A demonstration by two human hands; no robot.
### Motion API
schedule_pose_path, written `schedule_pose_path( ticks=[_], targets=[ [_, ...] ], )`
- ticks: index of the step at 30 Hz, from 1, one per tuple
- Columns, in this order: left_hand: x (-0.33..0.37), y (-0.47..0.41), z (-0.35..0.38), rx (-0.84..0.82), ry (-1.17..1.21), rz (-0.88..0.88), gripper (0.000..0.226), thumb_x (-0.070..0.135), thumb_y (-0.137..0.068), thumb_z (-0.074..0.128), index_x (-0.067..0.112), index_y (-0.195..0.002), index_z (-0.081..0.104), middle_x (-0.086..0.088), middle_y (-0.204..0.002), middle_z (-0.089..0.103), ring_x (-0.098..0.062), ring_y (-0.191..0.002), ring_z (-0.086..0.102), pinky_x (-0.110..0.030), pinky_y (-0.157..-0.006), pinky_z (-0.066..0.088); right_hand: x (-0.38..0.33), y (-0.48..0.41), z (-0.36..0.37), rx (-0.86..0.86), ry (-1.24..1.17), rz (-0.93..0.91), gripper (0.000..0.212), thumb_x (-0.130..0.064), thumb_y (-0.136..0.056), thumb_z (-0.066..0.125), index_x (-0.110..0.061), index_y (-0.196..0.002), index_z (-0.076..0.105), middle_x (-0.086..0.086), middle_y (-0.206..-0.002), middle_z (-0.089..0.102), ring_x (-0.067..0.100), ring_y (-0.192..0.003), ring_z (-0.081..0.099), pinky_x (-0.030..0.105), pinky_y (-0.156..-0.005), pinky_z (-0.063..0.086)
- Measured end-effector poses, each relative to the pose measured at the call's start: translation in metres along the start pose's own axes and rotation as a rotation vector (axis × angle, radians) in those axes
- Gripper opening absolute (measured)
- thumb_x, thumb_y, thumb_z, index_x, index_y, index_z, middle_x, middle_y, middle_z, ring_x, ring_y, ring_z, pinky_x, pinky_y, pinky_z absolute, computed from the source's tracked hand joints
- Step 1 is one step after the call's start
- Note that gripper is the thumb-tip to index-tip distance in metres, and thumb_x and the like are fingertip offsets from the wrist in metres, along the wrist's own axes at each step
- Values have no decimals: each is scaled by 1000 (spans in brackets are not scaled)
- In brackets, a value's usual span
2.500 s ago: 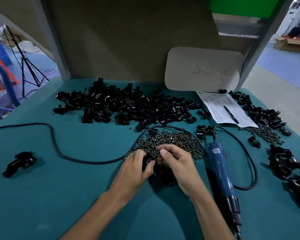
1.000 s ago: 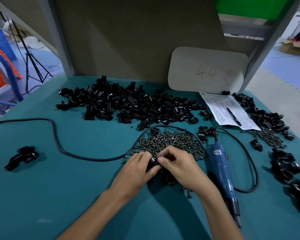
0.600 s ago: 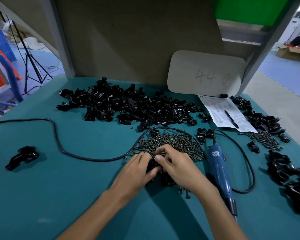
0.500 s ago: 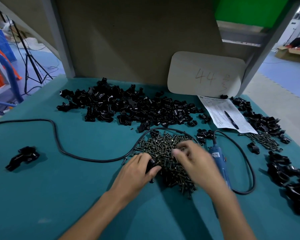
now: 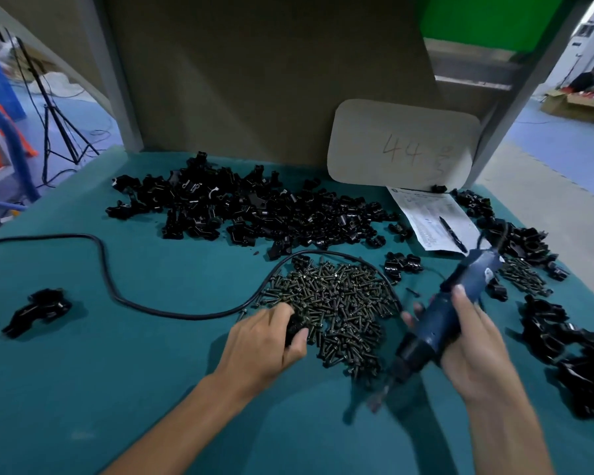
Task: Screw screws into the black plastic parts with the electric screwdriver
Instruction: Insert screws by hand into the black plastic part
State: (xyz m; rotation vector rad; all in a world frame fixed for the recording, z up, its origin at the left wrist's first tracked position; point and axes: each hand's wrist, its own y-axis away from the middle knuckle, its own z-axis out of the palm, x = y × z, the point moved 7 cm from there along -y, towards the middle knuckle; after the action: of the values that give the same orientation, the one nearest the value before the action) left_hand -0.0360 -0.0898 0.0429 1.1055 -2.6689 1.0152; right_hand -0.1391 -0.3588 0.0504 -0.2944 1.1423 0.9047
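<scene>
My left hand (image 5: 266, 341) grips a black plastic part (image 5: 294, 328) on the teal table, at the near left edge of the screw pile (image 5: 336, 303). Most of that part is hidden under my fingers. My right hand (image 5: 467, 341) holds the blue electric screwdriver (image 5: 443, 313) lifted off the table, its body tilted and its blurred bit (image 5: 379, 395) pointing down toward the near side. A big heap of black plastic parts (image 5: 254, 210) lies farther back.
The screwdriver's black cable (image 5: 117, 289) loops across the table to the left. A single black part (image 5: 35, 310) lies at the left. More black parts (image 5: 563, 341) and screws (image 5: 523, 275) sit at the right, with a paper sheet and pen (image 5: 432, 217) and a white board (image 5: 402, 142) behind.
My right hand left the part, reached right and picked the screwdriver up off the table. My left hand stayed on the black part by the screws.
</scene>
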Motion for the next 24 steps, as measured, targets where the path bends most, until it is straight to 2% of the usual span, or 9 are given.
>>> schedule_pose_path(
  ticks=[3,6,10,15,20,22,24],
  targets=[
    [4,1,1,-26,-1,48,30,42,-92,43,15,-84,53,7,-61,52,-14,-48,50,-28,-39,40,14,-4,28,-1,-379,5,49,-35,-85,69,-8,-123,53,5,-91,68,19,-81,70,39,-80,63],
    [7,0,3,-60,14,81,27,41,-91,44,16,-83,51,8,-61,51,-13,-48,47,-25,-41,37,32,-10,44,45,-560,-8,54,-29,-83,77,-13,-128,51,1,-85,66,12,-75,64,33,-83,60],
    [9,-1,2,-33,17,109,24,38,-86,50,15,-80,54,8,-61,50,-11,-49,45,-21,-45,32,44,-21,48,43,-601,-48,47,-27,-88,75,-17,-123,45,-1,-84,60,11,-71,60,31,-78,57],
    [7,-2,4,-22,15,121,23,38,-81,54,15,-78,54,9,-59,47,-11,-48,42,-20,-46,29,50,-28,46,7,-653,-72,50,-29,-90,74,-17,-127,43,-1,-84,60,11,-73,60,31,-79,55],
    [8,0,6,-59,34,125,23,37,-80,55,15,-75,52,11,-54,43,-9,-46,30,-20,-44,24,53,-27,47,-32,-677,-67,40,-35,-84,80,-17,-108,53,-1,-82,62,12,-73,61,32,-80,57],
    [8,1,6,-82,52,121,23,38,-79,56,16,-73,52,11,-51,43,-10,-42,31,-21,-40,25,54,-26,48,-53,-690,-51,33,-37,-84,81,-17,-98,58,0,-83,62,12,-73,61,32,-77,58],
    [9,3,7,-109,74,132,23,38,-79,56,16,-72,52,9,-48,43,-13,-38,35,-23,-35,30,56,-26,48,-58,-701,-28,29,-34,-87,79,-17,-98,58,1,-85,61,12,-73,60,31,-74,57]
  ],
)
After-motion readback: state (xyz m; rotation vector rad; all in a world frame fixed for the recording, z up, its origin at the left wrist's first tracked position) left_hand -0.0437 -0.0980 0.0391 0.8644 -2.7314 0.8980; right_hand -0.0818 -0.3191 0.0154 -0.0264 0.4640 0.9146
